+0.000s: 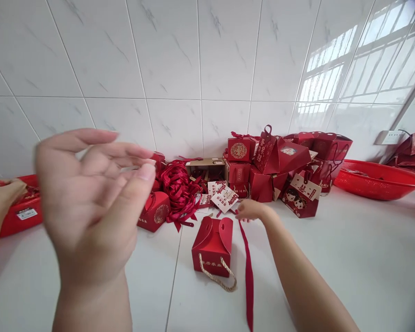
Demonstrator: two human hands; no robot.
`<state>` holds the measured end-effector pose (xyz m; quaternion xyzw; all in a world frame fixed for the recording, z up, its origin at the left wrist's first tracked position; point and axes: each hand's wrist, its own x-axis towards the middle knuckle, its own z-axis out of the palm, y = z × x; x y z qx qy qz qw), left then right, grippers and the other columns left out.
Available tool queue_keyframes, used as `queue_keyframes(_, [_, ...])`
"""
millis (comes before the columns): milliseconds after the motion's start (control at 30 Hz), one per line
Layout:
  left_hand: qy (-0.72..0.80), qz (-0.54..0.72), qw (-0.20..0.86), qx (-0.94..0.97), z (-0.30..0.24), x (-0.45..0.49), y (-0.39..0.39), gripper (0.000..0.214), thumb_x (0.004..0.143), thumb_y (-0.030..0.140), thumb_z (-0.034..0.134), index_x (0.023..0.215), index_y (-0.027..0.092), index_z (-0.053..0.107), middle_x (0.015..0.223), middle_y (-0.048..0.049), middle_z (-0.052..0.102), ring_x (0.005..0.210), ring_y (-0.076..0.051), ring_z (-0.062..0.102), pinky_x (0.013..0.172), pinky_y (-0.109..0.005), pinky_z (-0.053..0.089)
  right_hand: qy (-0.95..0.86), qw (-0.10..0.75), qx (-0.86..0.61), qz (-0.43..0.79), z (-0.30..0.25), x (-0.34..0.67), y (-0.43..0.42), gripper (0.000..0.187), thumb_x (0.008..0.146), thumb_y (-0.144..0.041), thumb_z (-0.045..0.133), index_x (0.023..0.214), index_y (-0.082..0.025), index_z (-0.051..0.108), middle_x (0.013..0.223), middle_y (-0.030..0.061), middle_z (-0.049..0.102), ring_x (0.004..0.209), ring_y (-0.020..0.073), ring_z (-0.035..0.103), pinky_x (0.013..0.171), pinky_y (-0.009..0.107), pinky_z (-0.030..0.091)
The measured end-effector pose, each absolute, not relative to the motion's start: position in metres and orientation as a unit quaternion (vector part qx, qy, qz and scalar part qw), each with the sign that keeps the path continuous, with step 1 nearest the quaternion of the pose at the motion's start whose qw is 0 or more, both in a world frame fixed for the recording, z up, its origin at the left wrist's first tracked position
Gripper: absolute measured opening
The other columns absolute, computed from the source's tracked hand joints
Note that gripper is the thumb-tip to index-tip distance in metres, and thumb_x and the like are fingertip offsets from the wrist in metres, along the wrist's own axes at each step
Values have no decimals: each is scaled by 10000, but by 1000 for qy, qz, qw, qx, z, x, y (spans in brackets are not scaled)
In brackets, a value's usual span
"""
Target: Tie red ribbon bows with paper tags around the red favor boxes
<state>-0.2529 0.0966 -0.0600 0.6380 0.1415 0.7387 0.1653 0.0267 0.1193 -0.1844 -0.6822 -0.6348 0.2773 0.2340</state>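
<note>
My left hand [86,198] is raised close to the camera, palm showing. Its fingers are loosely curled and apart, with nothing seen in them. Further off, my right hand [251,210] is pinched at the upper end of a dark red ribbon [249,272], which trails down the table toward me. To the left of the ribbon stands a red gift box [212,246] with its curved top flaps folded together and a gold rope handle hanging at the front. White printed tags [223,196] lie just left of my right hand.
Behind are a bundle of red ribbons [176,184], a small red box [155,212] and stacked red gift boxes [266,170]. A red basket [376,180] sits at right. Another person's hand [7,196] reaches into a red container [20,221] at left. The tiled wall [173,55] closes off the back.
</note>
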Motion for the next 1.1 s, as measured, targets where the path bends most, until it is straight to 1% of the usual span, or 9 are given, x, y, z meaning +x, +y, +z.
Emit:
queue_keyframes(100, [154, 661, 178, 713, -67, -242, 92, 338, 767, 148, 648, 1084, 224, 560, 937, -18, 645, 915, -149, 621, 778, -251, 515, -675, 315, -608, 276, -144, 11, 96, 284, 768, -297, 601, 568, -183, 434, 569, -30, 553, 536, 88, 504, 495, 217, 373])
queue_keyframes(200, [225, 518, 196, 802, -75, -231, 86, 262, 882, 265, 556, 1139, 279, 608, 1150, -33, 635, 1094, -178, 595, 875, -269, 522, -705, 460, -365, 397, -113, -11, 63, 341, 825, -286, 590, 638, -201, 317, 600, -19, 582, 592, 124, 599, 516, 224, 427])
queue_keyframes(300, [213, 385, 294, 849, -81, -221, 75, 297, 913, 315, 517, 1204, 305, 576, 1177, -49, 639, 1102, -208, 613, 842, -299, 565, -697, 501, -248, 449, -100, -26, 33, 312, 851, -228, 617, 731, -214, 329, 610, -40, 585, 533, 126, 623, 479, 219, 465])
queue_keyframes(400, [189, 316, 404, 837, -80, -217, 67, 202, 943, 322, 458, 1047, 266, 621, 967, -47, 682, 880, -182, 665, 723, -290, 581, -679, 520, -246, 456, -95, -27, 18, 256, 863, -201, 626, 854, -227, 372, 714, -28, 635, 507, 111, 614, 452, 219, 503])
queue_keyframes(500, [194, 294, 442, 825, -75, -222, 67, 243, 940, 385, 459, 819, 219, 589, 726, -9, 612, 675, -141, 601, 610, -255, 529, -672, 529, -260, 449, -93, -20, 15, 238, 878, -220, 622, 927, -233, 390, 717, -27, 660, 448, 94, 589, 401, 182, 476])
queue_keyframes(733, [183, 249, 518, 798, -72, -223, 68, 283, 942, 461, 443, 1099, 259, 563, 1030, -17, 615, 996, -160, 564, 888, -292, 462, -674, 514, -246, 471, -89, -21, 12, 156, 914, -225, 572, 948, -223, 420, 698, -25, 685, 362, 69, 553, 350, 133, 400])
queue_keyframes(867, [195, 137, 482, 843, -75, -221, 70, 271, 887, 449, 537, 927, 196, 624, 835, -11, 608, 759, -141, 552, 697, -262, 458, -648, 515, -268, 492, -87, -25, 13, 165, 910, -248, 581, 990, -230, 437, 646, -42, 672, 312, 51, 492, 298, 109, 342])
queue_keyframes(967, [201, 186, 483, 832, -75, -224, 77, 266, 884, 417, 539, 791, 173, 588, 718, 9, 556, 654, -108, 505, 590, -223, 406, -630, 528, -276, 498, -86, -25, 13, 163, 903, -262, 586, 987, -229, 450, 592, -51, 653, 283, 42, 454, 284, 96, 306])
queue_keyframes(1100, [146, 267, 568, 765, -73, -236, 87, 227, 854, 295, 535, 671, 170, 488, 681, -10, 620, 639, -126, 584, 615, -246, 447, -607, 554, -255, 510, -88, -21, 11, 186, 867, -284, 615, 948, -237, 454, 541, -71, 614, 253, 45, 419, 272, 104, 269])
